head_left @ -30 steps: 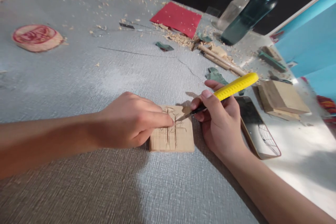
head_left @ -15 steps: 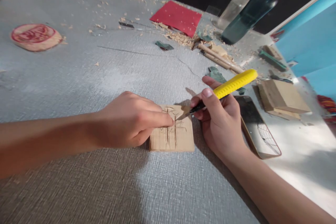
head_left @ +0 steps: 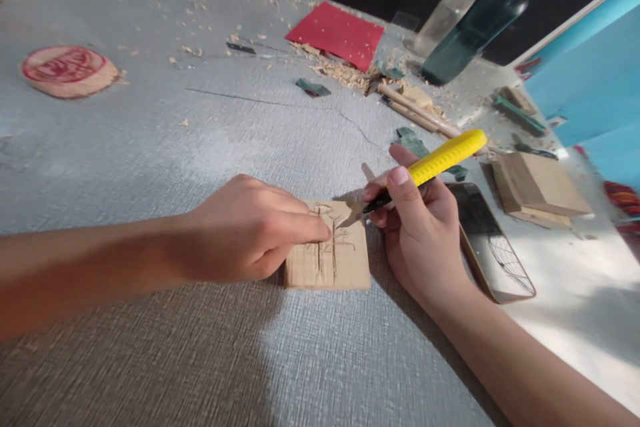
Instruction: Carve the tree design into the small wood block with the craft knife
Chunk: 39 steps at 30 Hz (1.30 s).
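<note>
**A:** Where does the wooden block (head_left: pixel 333 255) lie?

**B:** Flat on the grey textured tabletop (head_left: pixel 200 140), low in the middle of the head view, between the two hands. Its top face bears pencilled lines and some cut grooves running lengthwise.

**A:** And the left hand (head_left: pixel 247 230)?

**B:** It lies over the block's left part, fingers curled together, with the forefinger stretched across the top face and pressing down on it. That grip is pressed together on the block.

**A:** The right hand (head_left: pixel 417 230)?

**B:** Its grip pinches a yellow-handled knife (head_left: pixel 435 163) like a pen, thumb and fingers closed round the dark neck below the handle. The handle slants up to the right; the blade tip touches the block near its far right corner, where a pale chip shows at the tip.

**A:** What else lies about?

**B:** A phone (head_left: pixel 493 243) lies dark screen up, just beside the right wrist. Beyond it is a second block of wood (head_left: pixel 537 187), thicker than the first. Farther back lie wooden sticks (head_left: pixel 417 110) amid shavings (head_left: pixel 340 70), and a red sheet (head_left: pixel 337 33). A dark bottle (head_left: pixel 480 20) stands at the far edge, with a clear glass (head_left: pixel 443 20) just beside it. Well apart to the far left lies a round wooden disc (head_left: pixel 67 70) with a red printed face. A blue board (head_left: pixel 595 80) fills the right edge.
</note>
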{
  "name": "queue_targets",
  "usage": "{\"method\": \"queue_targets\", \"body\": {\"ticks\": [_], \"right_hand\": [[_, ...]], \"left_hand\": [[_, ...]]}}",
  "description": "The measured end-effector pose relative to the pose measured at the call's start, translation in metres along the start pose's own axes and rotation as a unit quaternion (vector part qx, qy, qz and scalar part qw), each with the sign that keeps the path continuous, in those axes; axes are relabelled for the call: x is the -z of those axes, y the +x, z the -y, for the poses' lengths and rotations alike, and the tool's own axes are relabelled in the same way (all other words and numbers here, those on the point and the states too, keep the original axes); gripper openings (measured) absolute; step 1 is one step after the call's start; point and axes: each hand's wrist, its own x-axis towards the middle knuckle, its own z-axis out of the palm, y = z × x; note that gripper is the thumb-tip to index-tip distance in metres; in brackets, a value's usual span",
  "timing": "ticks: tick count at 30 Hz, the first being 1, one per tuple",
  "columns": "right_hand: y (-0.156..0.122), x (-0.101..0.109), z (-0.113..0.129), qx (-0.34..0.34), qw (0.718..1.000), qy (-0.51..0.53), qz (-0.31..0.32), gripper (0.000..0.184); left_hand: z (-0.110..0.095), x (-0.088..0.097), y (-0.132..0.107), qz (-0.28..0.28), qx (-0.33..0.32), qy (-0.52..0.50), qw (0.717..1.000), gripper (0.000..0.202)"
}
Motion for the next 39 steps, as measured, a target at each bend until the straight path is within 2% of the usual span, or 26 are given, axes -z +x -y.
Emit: {"method": "queue_targets", "body": {"ticks": [4, 11, 18, 24, 33, 39], "right_hand": [[-0.0009, 0.0005, -0.0004, -0.001, 1.0, 0.0, 0.023, 0.037], [-0.0005, -0.0033, 0.001, 0.01, 1.0, 0.014, -0.025, 0.021], [-0.0022, -0.0012, 0.0022, 0.003, 1.0, 0.006, 0.026, 0.026], [-0.0021, -0.0021, 0.0005, 0.023, 0.999, 0.039, -0.014, 0.021], [-0.0023, -0.001, 0.0013, 0.006, 1.0, -0.001, 0.015, 0.025], [-0.0021, -0.0011, 0.0005, 0.015, 0.999, 0.025, -0.016, 0.023]], "left_hand": [[-0.0012, 0.0006, -0.0004, -0.001, 0.007, -0.003, 1.0, 0.038], [-0.0004, 0.0, 0.0, -0.001, 0.002, 0.001, 1.0, 0.038], [-0.0001, 0.0002, -0.0003, -0.003, 0.005, 0.0, 1.0, 0.037], [-0.0006, 0.0005, -0.0001, 0.001, 0.004, -0.004, 1.0, 0.038], [-0.0003, 0.0004, 0.0001, -0.01, -0.003, -0.005, 1.0, 0.035], [-0.0003, -0.0002, -0.0001, -0.014, -0.004, -0.003, 1.0, 0.036]]}}
